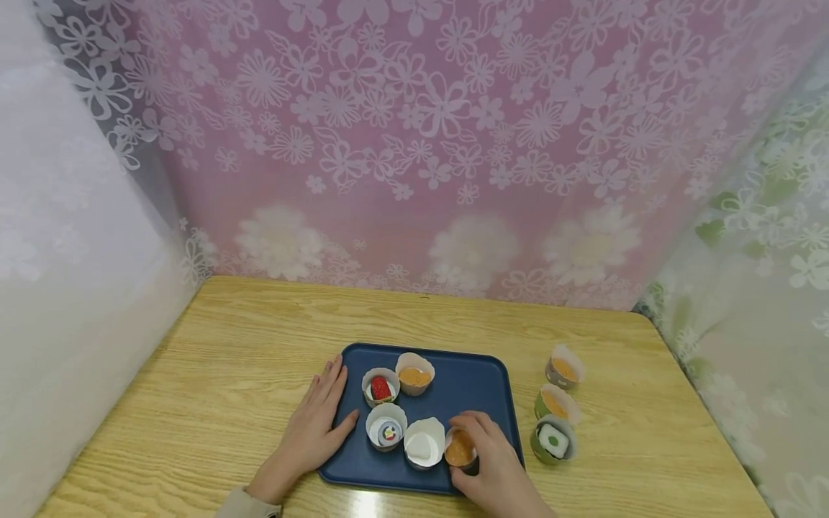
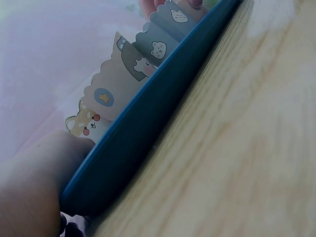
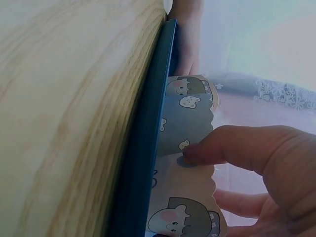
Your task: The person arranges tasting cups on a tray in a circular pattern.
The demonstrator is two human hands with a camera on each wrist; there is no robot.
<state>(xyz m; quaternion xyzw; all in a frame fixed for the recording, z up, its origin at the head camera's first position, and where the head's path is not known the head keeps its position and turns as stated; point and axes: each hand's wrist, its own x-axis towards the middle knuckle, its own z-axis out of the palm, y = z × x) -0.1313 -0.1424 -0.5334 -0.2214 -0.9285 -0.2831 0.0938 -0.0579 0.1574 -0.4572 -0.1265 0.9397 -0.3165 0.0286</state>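
My right hand (image 1: 494, 464) pinches a paper baking cup with an orange filling (image 1: 460, 449) at the front right of a dark blue tray (image 1: 476, 385). In the right wrist view the thumb presses the side of this cup (image 3: 180, 185), which is printed with a cartoon girl. My left hand (image 1: 309, 430) rests along the tray's left rim, fingers straight. Left of the gripped cup stands a cup with a white filling (image 1: 424, 444), then one with a round blue-and-white piece (image 1: 386, 428). Behind these are a cup with a red piece (image 1: 381, 388) and another orange-filled cup (image 1: 414, 375).
On the wooden table (image 1: 233, 360), right of the tray, stand an orange-filled cup (image 1: 563, 368), a second one in a green cup (image 1: 558, 404), and a cup with a white-and-green piece (image 1: 553, 440). Flowered curtains (image 1: 414, 144) hang behind and at both sides.
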